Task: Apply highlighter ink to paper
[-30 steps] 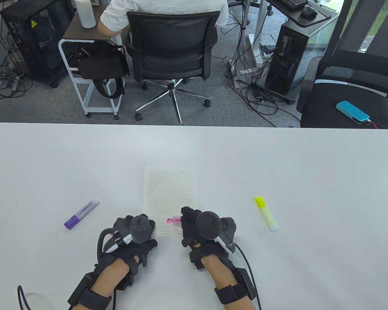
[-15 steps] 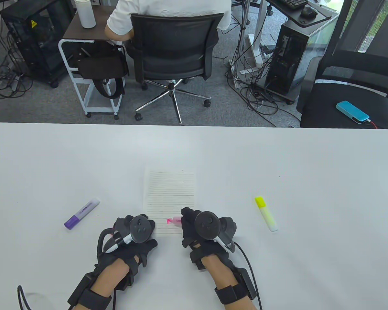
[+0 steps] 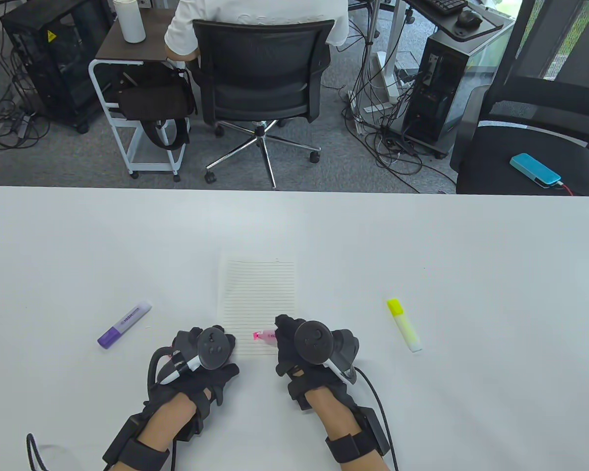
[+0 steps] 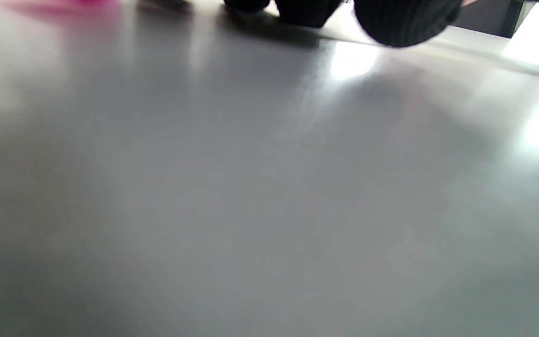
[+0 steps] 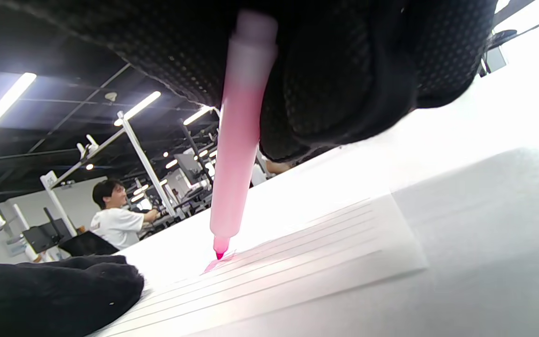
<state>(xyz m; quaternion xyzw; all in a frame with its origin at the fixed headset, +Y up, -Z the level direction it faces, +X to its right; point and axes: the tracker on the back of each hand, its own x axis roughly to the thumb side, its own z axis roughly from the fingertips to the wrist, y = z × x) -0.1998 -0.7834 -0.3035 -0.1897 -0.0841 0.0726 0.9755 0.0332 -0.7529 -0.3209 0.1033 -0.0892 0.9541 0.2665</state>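
We are gripping the pink highlighter [image 5: 236, 154] in our right hand [image 3: 310, 349], its tip touching the lined paper [image 3: 257, 299] near its bottom edge. Our left hand [image 3: 207, 354] is pressing flat on the sheet's left corner, holding nothing. We are aiming to stroke evenly along one ruled line.

Pink highlighter [image 3: 264, 336]; white ruled paper [image 3: 257, 294]; purple highlighter [image 3: 124, 324]; yellow highlighter [image 3: 404, 325]; black gloves.

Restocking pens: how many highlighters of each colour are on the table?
Pink highlighter: 1, held by the right hand, tip on the paper
Purple highlighter: 1
Yellow highlighter: 1
Total: 3
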